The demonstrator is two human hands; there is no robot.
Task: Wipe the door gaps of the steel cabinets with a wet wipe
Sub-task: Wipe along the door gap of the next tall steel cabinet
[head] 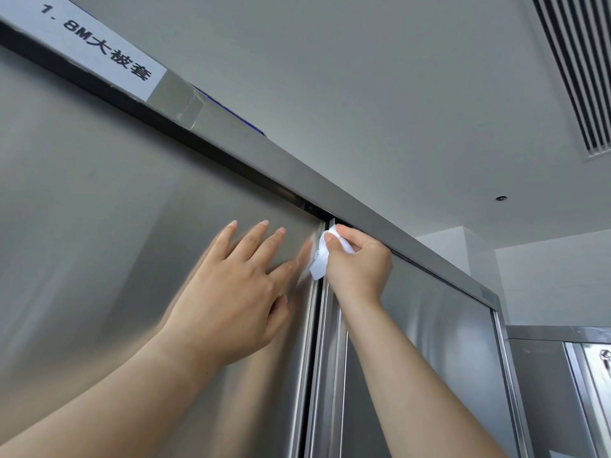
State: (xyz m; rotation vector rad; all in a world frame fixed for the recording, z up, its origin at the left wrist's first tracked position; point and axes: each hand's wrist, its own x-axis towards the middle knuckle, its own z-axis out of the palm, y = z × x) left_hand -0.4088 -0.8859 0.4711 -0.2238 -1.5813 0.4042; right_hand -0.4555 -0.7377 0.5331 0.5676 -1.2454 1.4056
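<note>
Cabinet [380, 223], steel, seen from below: its top edge is running diagonally across the view under the ceiling [363, 77]. Left door [99, 226] and right door [436, 342] are meeting at a dark vertical gap [318, 358]. Left hand [238, 292] is lying flat against the left door just beside the gap, fingers straight and spread, gripping nothing, fingertips pointing toward the top edge; it is slightly blurred. Right hand [358, 266] is pinching the wipe [318, 267] between thumb and curled fingers and is pressing it against the gap at its upper end, just under the cabinet's top edge. The wipe, white and crumpled, is bunching at the fingertips while a loose tail is hanging down over the left door's edge. A white label [99, 44] with black characters is sitting along the top edge at the upper left corner. A slatted vent [575, 71] is showing in the ceiling at the upper right. A second steel cabinet [545, 391] is standing at the lower right.
</note>
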